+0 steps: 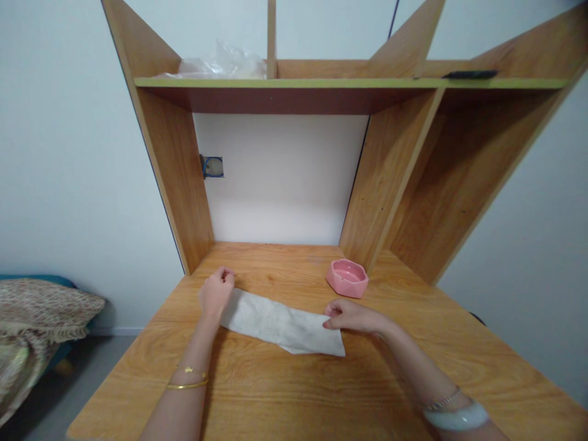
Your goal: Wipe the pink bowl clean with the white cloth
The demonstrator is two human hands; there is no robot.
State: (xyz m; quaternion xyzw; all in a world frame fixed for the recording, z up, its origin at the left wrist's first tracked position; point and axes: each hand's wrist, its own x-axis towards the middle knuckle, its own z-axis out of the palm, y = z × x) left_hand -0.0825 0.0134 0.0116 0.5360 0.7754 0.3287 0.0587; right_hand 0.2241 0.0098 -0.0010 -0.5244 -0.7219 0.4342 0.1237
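Note:
A pale grey cloth, folded into a long strip, lies across the wooden desk between my hands. My left hand is closed at its left end, fingers curled; the hand itself hides the exact grip. At the other end, my right hand pinches the upper edge near the corner between thumb and fingers. The lower right corner of the strip hangs free of the fingers. Just behind my right hand sits a pink hexagonal ashtray, touched by neither hand.
The wooden desk carries a shelf unit with upright side panels. Clear plastic bags and a dark flat object lie on the shelf. An open wall socket box shows wires. At left is a patterned blanket.

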